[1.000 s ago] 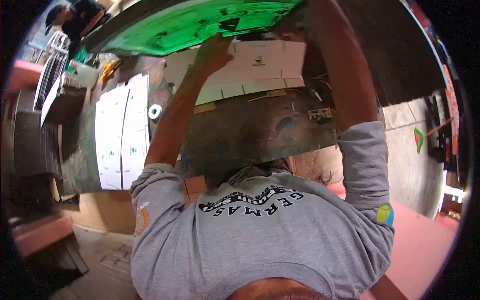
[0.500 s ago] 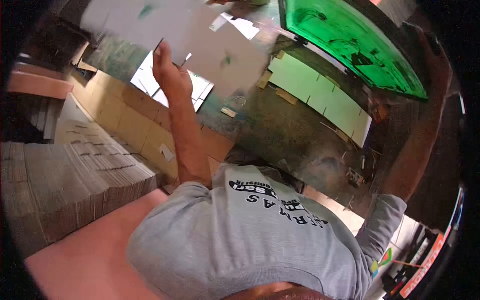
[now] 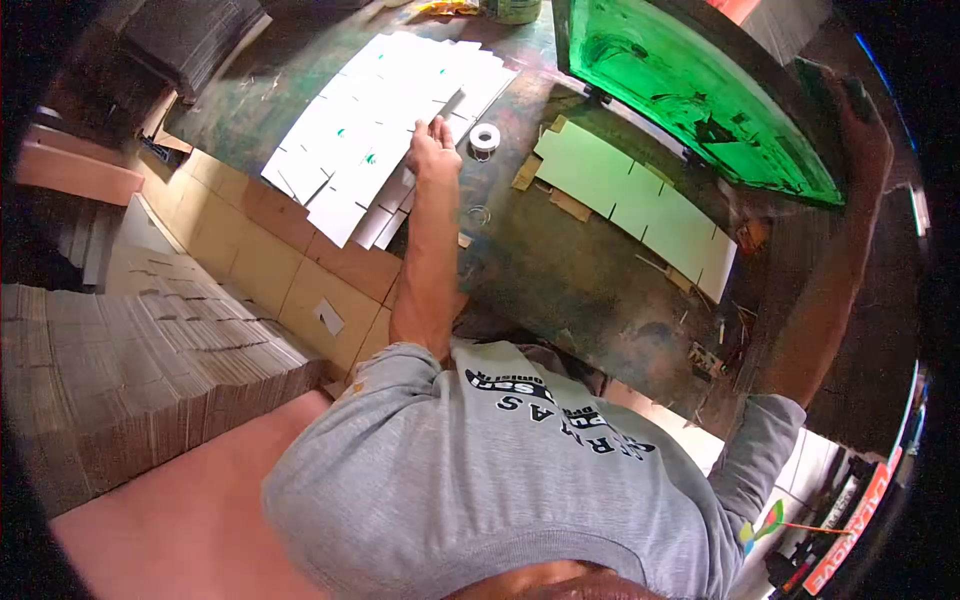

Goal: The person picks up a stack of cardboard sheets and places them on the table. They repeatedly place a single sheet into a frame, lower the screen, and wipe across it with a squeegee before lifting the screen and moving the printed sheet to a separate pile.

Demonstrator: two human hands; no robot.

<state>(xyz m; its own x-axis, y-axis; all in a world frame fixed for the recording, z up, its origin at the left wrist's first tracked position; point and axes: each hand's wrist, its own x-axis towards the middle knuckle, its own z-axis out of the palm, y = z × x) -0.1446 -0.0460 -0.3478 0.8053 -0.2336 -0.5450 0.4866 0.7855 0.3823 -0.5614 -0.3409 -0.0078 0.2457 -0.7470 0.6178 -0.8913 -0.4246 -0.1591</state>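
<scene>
My left hand has its fingers curled at the right edge of a white slotted sheet with green marks, the top one of a spread pile on the dark table. On the right, my right hand is raised at the outer end of a green screen frame, which is tilted up; its fingers are dim and hard to make out. Below the frame lies a pale, green-lit slotted sheet with brown cardboard pieces at its edges.
A white tape roll stands near the pile on the table. Stacks of cardboard fill the lower left, beside a pink surface. A container is at the top edge.
My left hand has moved right, and the large sheet it held up at the top now lies on the pile. The green frame and my right hand have hardly moved.
</scene>
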